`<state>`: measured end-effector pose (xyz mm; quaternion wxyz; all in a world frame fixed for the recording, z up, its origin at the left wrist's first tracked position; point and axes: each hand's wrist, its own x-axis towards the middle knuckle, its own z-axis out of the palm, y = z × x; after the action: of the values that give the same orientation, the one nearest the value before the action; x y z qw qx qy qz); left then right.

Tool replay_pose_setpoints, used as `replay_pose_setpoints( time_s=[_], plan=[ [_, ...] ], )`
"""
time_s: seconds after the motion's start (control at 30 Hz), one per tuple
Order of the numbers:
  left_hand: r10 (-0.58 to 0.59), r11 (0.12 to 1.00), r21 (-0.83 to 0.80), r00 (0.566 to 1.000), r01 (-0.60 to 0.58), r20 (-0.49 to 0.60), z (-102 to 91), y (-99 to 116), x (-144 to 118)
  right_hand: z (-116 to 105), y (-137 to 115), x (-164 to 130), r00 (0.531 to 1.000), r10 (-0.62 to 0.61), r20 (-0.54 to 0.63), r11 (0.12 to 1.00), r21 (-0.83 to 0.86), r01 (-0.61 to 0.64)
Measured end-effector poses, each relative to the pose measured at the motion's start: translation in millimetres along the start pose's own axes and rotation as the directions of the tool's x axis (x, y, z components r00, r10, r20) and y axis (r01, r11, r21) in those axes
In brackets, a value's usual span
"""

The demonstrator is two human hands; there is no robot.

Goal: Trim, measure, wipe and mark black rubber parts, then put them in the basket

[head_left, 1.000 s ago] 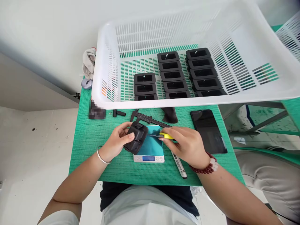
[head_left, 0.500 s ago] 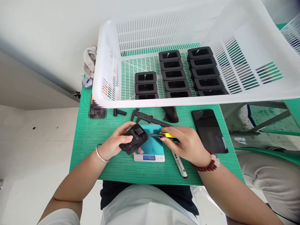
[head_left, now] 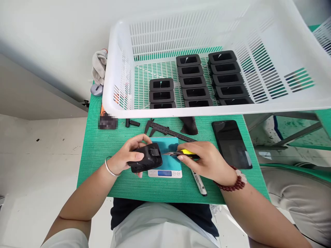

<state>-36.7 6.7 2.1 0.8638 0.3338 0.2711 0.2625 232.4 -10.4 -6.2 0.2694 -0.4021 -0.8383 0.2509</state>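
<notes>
Gripped in my left hand (head_left: pixel 129 155) is a black moulded part (head_left: pixel 148 158), tilted, with my thumb on its near face. My right hand (head_left: pixel 207 160) is closed around a yellow and black utility knife (head_left: pixel 187 152). Its blade points left and ends just short of the part's right side; whether it touches, I cannot tell. Beneath both lies a small digital scale (head_left: pixel 172 163) with a shiny blue plate. A white marker (head_left: pixel 199 182) lies under my right hand, its upper end hidden.
A large white basket (head_left: pixel 207 112) spans the table's back, holding rows of black frame-like parts (head_left: pixel 192 81). On the green mat (head_left: pixel 98 165) lie black calipers (head_left: pixel 168 131), a phone (head_left: pixel 232 144) and a small black T-shaped piece (head_left: pixel 132 123). Grey cloth (head_left: pixel 99 67) sits at left.
My left hand has turned the black part to a more level angle and shifted it slightly. The knife has moved a little lower, still pointing at the part.
</notes>
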Motion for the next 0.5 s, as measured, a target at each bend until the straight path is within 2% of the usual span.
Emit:
replay_pose_setpoints(
  time_s=[0.13,0.33,0.43,0.5],
  plan=[
    [0.006,1.0,0.002,1.0,-0.006,0.005,0.0,-1.5,-0.6,-1.8,0.3,0.2,0.995,-0.075,0.058,0.993,0.09,0.07],
    [0.062,0.996,0.062,0.997,-0.058,-0.056,-2.8,-2.7,-0.8,-3.3,3.0,-1.0,0.999,-0.048,-0.011,0.999,-0.006,0.048],
    [0.076,0.993,0.097,0.994,-0.067,-0.085,-2.8,-2.3,-0.8,-3.1,2.5,-1.4,0.995,-0.101,-0.003,0.995,0.009,0.101],
    [0.066,0.992,0.11,0.992,-0.054,-0.105,-2.8,-2.2,-1.3,-2.9,2.2,-1.5,0.992,-0.125,-0.02,0.992,-0.039,0.124]
  ],
)
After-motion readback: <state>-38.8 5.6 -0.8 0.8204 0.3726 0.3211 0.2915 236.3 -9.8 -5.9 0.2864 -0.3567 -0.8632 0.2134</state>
